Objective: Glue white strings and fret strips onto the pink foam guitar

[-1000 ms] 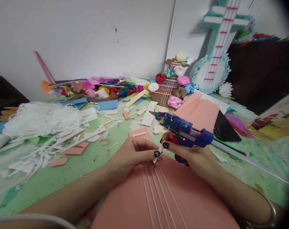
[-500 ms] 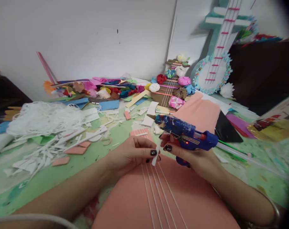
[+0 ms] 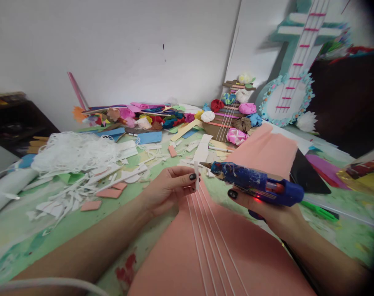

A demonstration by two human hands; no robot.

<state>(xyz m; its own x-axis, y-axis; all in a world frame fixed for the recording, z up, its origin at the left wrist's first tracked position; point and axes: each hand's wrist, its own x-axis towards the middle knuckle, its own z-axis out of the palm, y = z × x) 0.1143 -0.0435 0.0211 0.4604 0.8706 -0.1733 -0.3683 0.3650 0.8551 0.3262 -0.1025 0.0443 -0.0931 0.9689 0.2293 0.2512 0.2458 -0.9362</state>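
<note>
My left hand [image 3: 174, 185] pinches a small white strip [image 3: 196, 174] upright between thumb and fingers. My right hand [image 3: 261, 205] is wrapped round a blue glue gun [image 3: 245, 176] with a red light glowing on its side. The gun's nozzle points left, close beside the upper part of the strip. Below both hands lies a salmon-pink guitar-shaped board [image 3: 168, 263] with several white strings [image 3: 210, 238] running along it. My left hand hides part of its neck.
A heap of white string [image 3: 72, 154] and white paper scraps [image 3: 57, 201] lie to the left. Paper flowers [image 3: 218, 105] cover a small brown guitar at the back. A teal guitar model [image 3: 285, 94] leans behind it. A black phone-like slab [image 3: 310, 174] lies at right.
My hands have moved apart; the right hand has let go of the strip and shifted right with the glue gun. The strip is now more upright, and the nozzle is near it.
</note>
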